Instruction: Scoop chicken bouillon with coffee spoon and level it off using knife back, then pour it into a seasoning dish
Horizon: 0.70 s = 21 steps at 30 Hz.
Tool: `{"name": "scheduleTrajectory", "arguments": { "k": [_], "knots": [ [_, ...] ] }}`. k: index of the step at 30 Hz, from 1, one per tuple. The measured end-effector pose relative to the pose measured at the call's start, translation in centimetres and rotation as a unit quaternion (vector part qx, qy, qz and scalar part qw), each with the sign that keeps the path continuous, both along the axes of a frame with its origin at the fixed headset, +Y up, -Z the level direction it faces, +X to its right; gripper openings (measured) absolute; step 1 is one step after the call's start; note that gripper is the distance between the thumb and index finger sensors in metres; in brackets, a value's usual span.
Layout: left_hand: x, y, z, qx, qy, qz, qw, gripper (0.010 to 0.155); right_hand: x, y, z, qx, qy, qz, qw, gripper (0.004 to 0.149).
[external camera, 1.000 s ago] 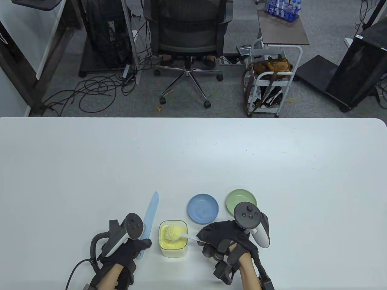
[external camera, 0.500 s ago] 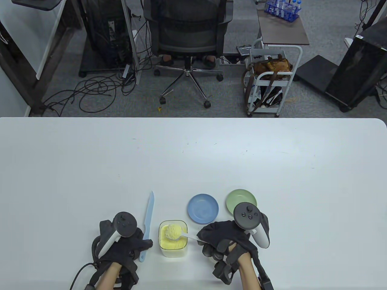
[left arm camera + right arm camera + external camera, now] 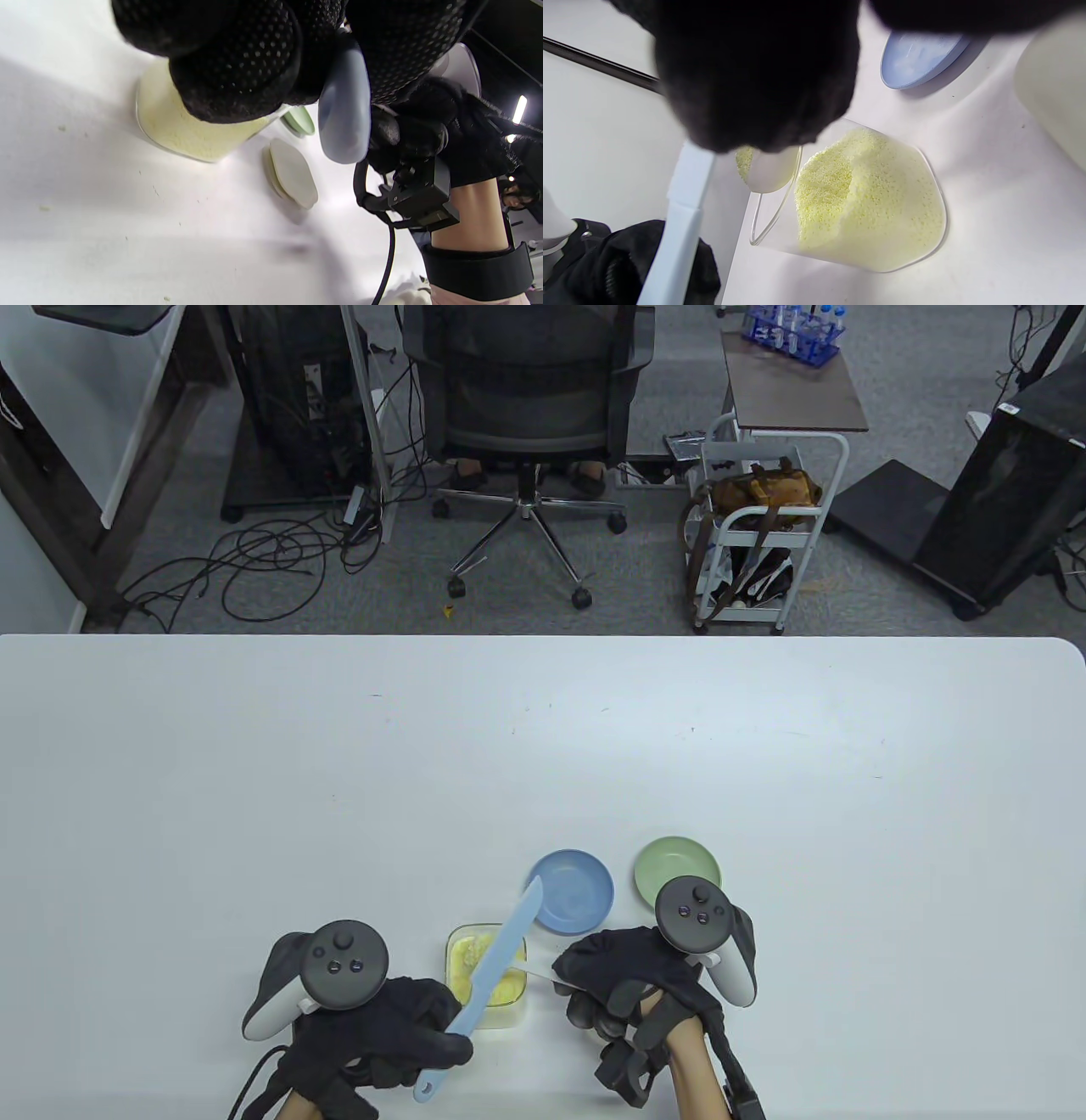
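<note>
My left hand (image 3: 386, 1035) gripped the knife (image 3: 492, 976), fingers curled round its handle. My right hand (image 3: 632, 976) pinched the coffee spoon (image 3: 765, 169). The blade, upright beside the tub a second ago, had swung across the spoon above the bouillon tub (image 3: 485, 980), so levelling had begun. The blue dish (image 3: 585, 891) and the green dish (image 3: 679, 861) stood bare on the worktop (image 3: 543, 746).

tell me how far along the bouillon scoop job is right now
Scooping looks done: the right hand holds the white coffee spoon, loaded, over the clear tub of yellow bouillon granules. In hand: the left hand holds the pale blue plastic knife across the tub for levelling. Left: pouring; the blue round dish looks empty.
</note>
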<state>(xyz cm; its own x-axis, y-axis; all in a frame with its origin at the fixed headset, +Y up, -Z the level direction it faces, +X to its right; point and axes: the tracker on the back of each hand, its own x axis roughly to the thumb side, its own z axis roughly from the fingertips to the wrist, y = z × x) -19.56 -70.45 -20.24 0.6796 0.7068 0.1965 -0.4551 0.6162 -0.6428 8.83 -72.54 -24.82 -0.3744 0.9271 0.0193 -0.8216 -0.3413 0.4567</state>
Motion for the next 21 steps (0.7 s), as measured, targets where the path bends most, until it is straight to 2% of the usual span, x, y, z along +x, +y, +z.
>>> {"name": "scheduleTrajectory", "arguments": {
  "k": [4,21],
  "knots": [
    [-0.2,-0.3,-0.3,0.006,0.016,-0.020,1.000,0.051,0.0,0.1,0.1,0.003,0.004,-0.004,1.000,0.038],
    [-2.8,-1.3,-1.3,-0.035,0.051,-0.020,0.998,0.050,0.5,0.2,0.6,0.010,0.002,0.003,1.000,0.038]
  ]
}}
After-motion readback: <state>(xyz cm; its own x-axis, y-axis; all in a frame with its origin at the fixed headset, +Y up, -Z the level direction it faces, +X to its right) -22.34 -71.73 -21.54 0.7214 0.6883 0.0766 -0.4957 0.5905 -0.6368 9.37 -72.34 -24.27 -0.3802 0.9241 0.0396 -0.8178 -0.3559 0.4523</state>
